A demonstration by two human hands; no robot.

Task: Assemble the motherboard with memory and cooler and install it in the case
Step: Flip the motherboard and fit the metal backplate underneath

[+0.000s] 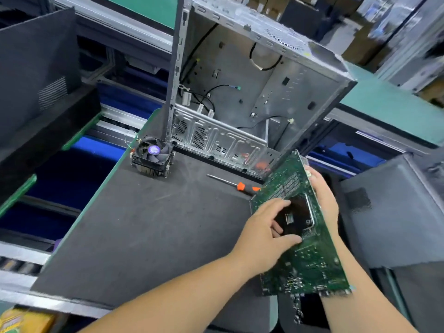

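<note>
A green motherboard (pixel 302 263) is held tilted above the right end of the dark work mat, its solder side with a black backplate facing me. My right hand (pixel 323 195) grips its far right edge from behind. My left hand (pixel 266 227) lies on the board's face, fingers spread by the backplate and thumb across its lower edge. A CPU cooler (pixel 152 156) with a black fan and purple hub stands on the mat's far left corner. An open silver PC case (pixel 240 92) stands behind the mat, loose cables inside. No memory stick is in view.
A screwdriver (pixel 234 184) with an orange and black handle lies on the mat (pixel 149 224) in front of the case. Dark case panels stand at left (pixel 36 68) and right (pixel 394 212). A conveyor frame with blue belts runs beyond the mat.
</note>
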